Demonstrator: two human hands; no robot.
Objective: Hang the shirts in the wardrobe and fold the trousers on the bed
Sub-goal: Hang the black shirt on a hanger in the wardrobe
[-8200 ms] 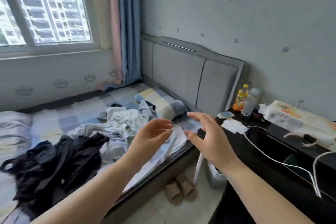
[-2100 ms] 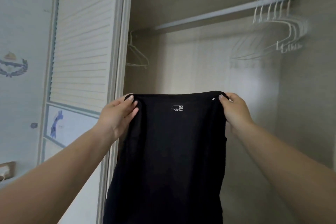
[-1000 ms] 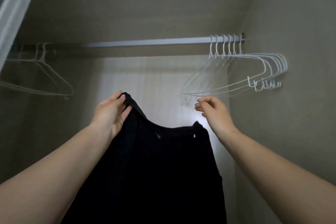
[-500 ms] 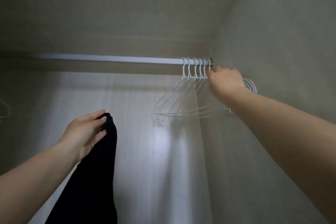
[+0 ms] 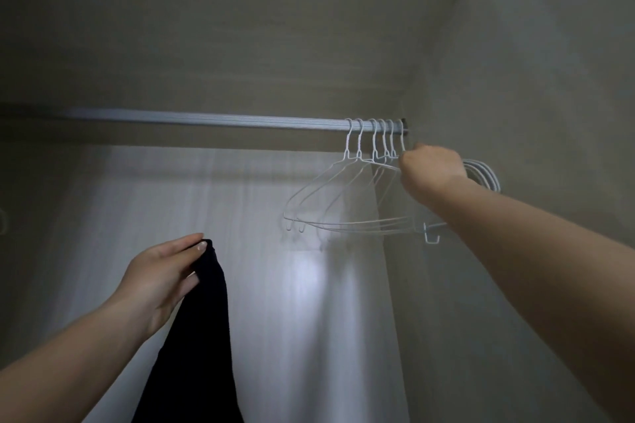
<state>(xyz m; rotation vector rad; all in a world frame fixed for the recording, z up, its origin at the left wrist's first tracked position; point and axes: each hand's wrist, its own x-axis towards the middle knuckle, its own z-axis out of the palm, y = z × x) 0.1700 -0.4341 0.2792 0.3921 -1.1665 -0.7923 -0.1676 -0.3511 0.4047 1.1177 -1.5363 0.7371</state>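
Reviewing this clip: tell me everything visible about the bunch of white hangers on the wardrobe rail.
The white hangers look like thin coated wire, with six hooks visible, crowded together at the right end of the rail, close to the wardrobe side wall. All are empty. Their shoulders fan out leftward and overlap, with small hooks at the lower ends. The right hand is at their necks just below the hooks, fingers closed there; which hanger it grips cannot be told. The black shirt in the left hand hangs apart from them.

Dim, greyish light fills the pale wood-grain wardrobe interior (image 5: 206, 45). A soft bright patch glows on its back panel, low and centre, lit from behind the camera. The upper corners sink into shadow. Wide-angle bending curves the ribbed silver metal rail (image 5: 206, 120); the focus is slightly soft.
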